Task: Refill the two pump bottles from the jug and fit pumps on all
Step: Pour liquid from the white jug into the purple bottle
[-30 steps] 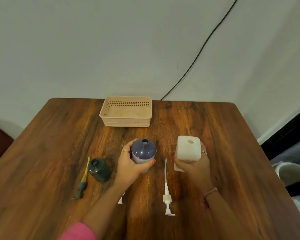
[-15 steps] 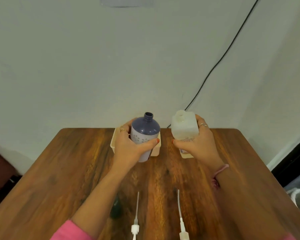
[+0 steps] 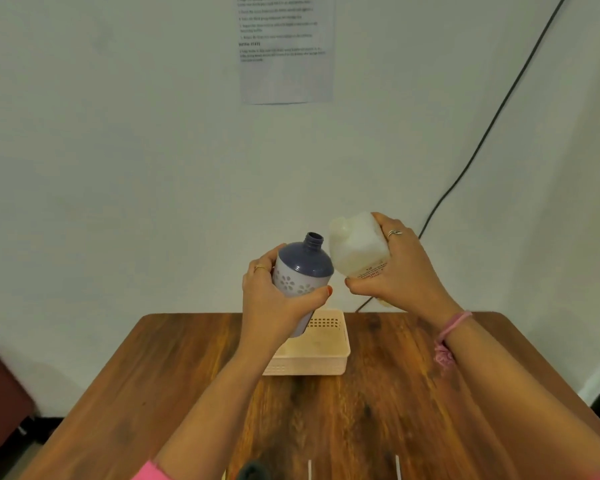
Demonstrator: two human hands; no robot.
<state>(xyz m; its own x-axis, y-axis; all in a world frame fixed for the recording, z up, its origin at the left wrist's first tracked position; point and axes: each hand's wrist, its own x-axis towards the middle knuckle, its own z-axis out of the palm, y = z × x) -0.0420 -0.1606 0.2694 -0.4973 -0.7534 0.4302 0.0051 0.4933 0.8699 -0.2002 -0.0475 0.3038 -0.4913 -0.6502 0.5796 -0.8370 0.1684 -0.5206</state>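
Observation:
My left hand (image 3: pixel 278 306) grips a purple pump bottle (image 3: pixel 302 271) with a flower pattern, held in the air above the table with its open neck pointing up and slightly right. My right hand (image 3: pixel 399 275) grips the white translucent jug (image 3: pixel 355 249), tilted left so its spout sits close beside the bottle's neck. No liquid is visible between them. Two white pump tubes (image 3: pixel 309 471) (image 3: pixel 398 467) lie at the near edge of the table. The top of a dark green bottle (image 3: pixel 253 471) shows at the bottom edge.
A beige plastic basket (image 3: pixel 326 355) stands on the wooden table (image 3: pixel 378 410) below the raised bottle. A printed paper sheet (image 3: pixel 286 50) hangs on the wall, and a black cable (image 3: pixel 482 140) runs down the wall to the right.
Both hands have lifted the purple bottle and the jug well above the table. The jug has tipped left toward the bottle's neck. The view has tilted upward.

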